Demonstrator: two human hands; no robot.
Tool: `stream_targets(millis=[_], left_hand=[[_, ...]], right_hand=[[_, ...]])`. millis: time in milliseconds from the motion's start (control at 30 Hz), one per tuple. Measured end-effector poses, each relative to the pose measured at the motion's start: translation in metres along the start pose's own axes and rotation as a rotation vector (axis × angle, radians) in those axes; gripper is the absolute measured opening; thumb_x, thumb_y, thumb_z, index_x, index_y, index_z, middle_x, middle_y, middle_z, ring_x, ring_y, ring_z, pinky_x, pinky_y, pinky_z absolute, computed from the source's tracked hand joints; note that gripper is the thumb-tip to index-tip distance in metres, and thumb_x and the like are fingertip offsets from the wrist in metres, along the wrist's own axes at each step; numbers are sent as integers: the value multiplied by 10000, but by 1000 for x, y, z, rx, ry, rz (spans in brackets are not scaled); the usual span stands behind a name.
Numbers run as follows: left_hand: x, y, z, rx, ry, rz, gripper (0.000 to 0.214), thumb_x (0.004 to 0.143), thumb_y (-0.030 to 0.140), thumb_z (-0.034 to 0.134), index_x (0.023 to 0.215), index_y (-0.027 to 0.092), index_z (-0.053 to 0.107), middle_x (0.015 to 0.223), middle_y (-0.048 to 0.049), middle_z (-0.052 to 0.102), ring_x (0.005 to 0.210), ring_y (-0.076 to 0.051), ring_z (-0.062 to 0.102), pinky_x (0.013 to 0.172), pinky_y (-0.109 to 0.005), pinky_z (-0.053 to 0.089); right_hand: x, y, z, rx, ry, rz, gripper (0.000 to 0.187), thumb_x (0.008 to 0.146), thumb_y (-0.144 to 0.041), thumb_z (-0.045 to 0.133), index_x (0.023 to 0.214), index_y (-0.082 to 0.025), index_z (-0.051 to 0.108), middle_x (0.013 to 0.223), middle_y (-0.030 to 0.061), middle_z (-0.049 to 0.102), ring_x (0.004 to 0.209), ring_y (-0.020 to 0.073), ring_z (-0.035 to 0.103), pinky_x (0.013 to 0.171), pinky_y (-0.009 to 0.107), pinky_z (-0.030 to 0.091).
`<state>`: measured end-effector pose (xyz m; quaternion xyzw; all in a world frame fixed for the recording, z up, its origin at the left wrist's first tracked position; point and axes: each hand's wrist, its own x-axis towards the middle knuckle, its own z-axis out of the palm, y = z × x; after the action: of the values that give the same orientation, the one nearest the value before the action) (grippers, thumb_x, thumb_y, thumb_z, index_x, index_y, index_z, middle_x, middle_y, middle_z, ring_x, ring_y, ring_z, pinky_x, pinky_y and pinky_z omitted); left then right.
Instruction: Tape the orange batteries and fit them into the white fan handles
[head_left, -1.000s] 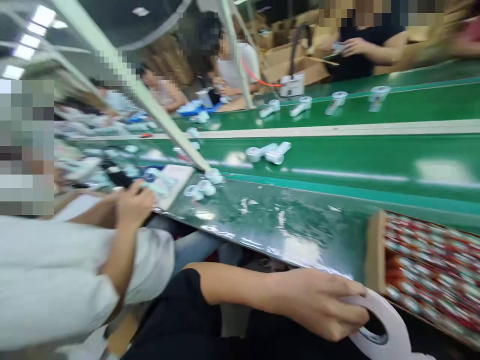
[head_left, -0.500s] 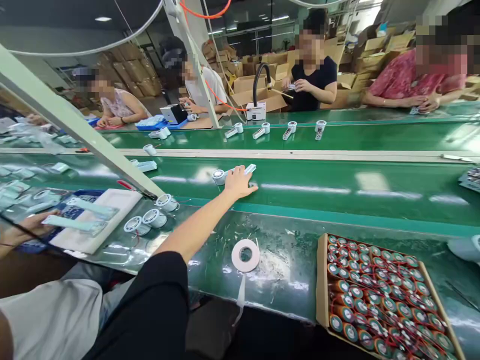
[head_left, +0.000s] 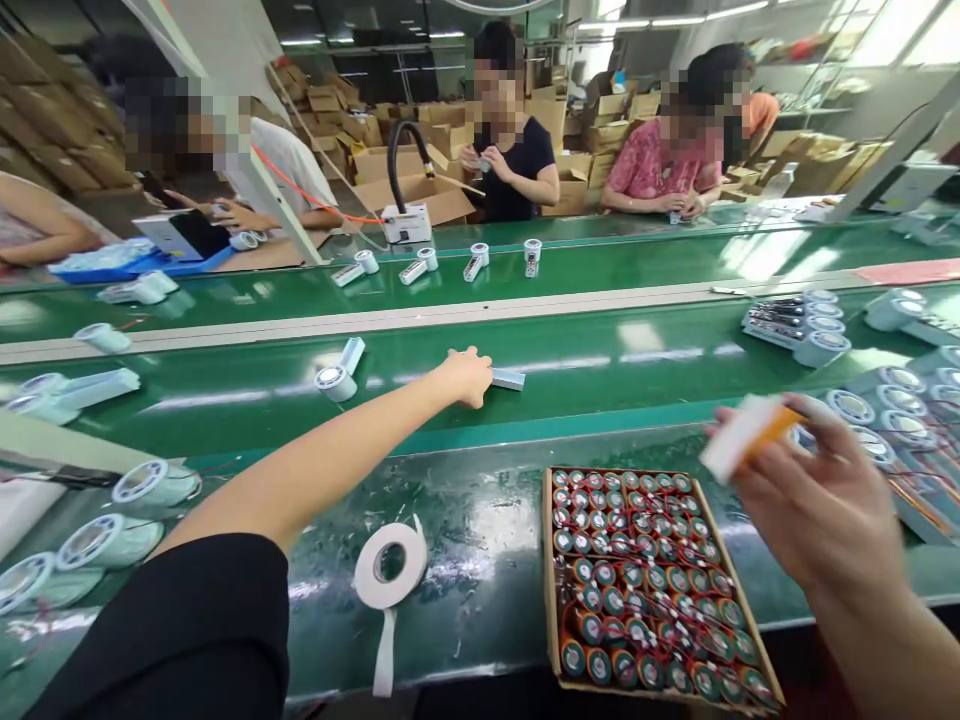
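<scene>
My left hand (head_left: 463, 376) reaches far out over the green conveyor belt (head_left: 615, 370) and is closed on a white handheld fan part (head_left: 508, 379), whose handle sticks out to the right of the fist. My right hand (head_left: 814, 500) hovers at the right above the bench, its fingers pinching a small white and orange piece (head_left: 744, 435). A roll of white tape (head_left: 390, 566) lies on the glossy bench near me, with a strip hanging over the edge. To its right stands a cardboard tray (head_left: 550, 560) packed with several round battery cells with red wires.
More white fan units lie on the belt (head_left: 339, 374) and at the bench's left (head_left: 142, 486) and right (head_left: 855, 405). Across the belt, several people sit working before stacked cardboard boxes. A small white device with a black hose (head_left: 406, 222) stands on the far bench.
The view has swung right. My left hand has closed round the fan part on the belt. My right hand has come into view holding the white and orange piece.
</scene>
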<state>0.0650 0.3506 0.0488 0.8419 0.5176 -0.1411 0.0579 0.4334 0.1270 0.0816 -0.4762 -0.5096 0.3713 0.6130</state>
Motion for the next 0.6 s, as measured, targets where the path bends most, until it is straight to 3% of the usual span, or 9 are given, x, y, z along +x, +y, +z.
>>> stream_targets(millis=[67, 167, 333, 433, 600], left_hand=[[5, 1, -1, -25, 16, -4, 243, 747, 240, 709, 972, 188, 784, 1173, -189, 713, 1201, -404, 582, 1011, -533, 486], [6, -13, -8, -94, 29, -9, 170, 829, 296, 659, 906, 235, 797, 1016, -104, 764, 1006, -285, 672, 913, -374, 509], [-2, -30, -13, -239, 130, -42, 216, 902, 375, 614, 966, 295, 804, 955, -9, 794, 881, -194, 698, 804, -265, 482], [-3, -26, -4, -322, 212, -74, 245, 939, 382, 578, 1009, 294, 796, 968, -11, 795, 912, -203, 712, 822, -272, 488], [4, -3, 14, -429, 321, -155, 312, 1003, 385, 503, 1121, 249, 758, 1134, -106, 769, 1077, -287, 710, 899, -364, 517]], right_hand=[[37, 10, 33, 82, -76, -7, 453, 885, -420, 840, 1301, -438, 663, 1168, 66, 765, 1198, 358, 692, 1005, 600, 589], [95, 36, 91, -66, -316, -32, 539, 878, -397, 831, 1370, -298, 636, 1155, 60, 773, 1083, 289, 745, 1015, 499, 597], [157, 90, 175, -566, -646, -274, 403, 1008, -298, 622, 1406, -236, 603, 1111, 31, 775, 987, 183, 740, 934, 312, 576], [167, 112, 197, -760, -739, -341, 390, 1024, -276, 600, 1412, -235, 603, 1010, 24, 777, 869, 195, 724, 825, 291, 554], [170, 119, 195, -978, -886, -383, 396, 1004, -202, 584, 1393, -194, 660, 983, 94, 776, 822, 273, 719, 777, 342, 512]])
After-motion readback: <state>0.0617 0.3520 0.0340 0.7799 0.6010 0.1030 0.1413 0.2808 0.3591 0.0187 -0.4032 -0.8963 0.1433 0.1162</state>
